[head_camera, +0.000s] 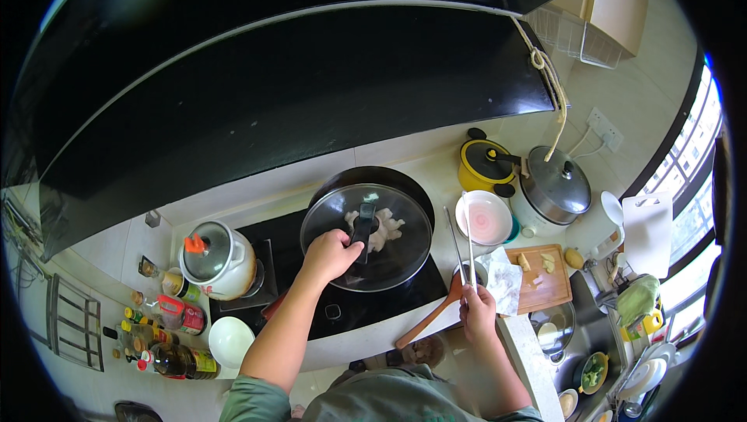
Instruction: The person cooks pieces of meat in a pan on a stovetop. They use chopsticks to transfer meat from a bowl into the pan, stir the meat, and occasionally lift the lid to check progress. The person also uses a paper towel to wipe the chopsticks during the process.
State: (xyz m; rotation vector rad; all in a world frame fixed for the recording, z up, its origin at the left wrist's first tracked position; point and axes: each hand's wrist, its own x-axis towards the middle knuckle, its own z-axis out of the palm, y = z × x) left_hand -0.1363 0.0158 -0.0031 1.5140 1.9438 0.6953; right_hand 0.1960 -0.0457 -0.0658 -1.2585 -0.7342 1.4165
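My left hand (332,254) grips the black handle (366,234) of a glass lid (402,264), which lies tilted over a dark wok (421,188) on the black cooktop (408,299). Pale pieces of food (385,229) show through the glass. In my right hand (480,311) is a pair of metal kitchen tongs or long chopsticks (458,241); which of the two I cannot tell. Their tips point up beside a white bowl (484,217) with a pinkish inside. A wooden spatula (426,323) lies at the counter's front edge, left of that hand.
On the left stand a lidded white pot (224,264), several condiment bottles (181,360) and a white bowl (231,342). To the right are a yellow pot (467,174), an electric cooker (554,188), a cutting board (554,287) with food pieces, and the sink (563,375). A range hood (303,89) overhangs the cooktop.
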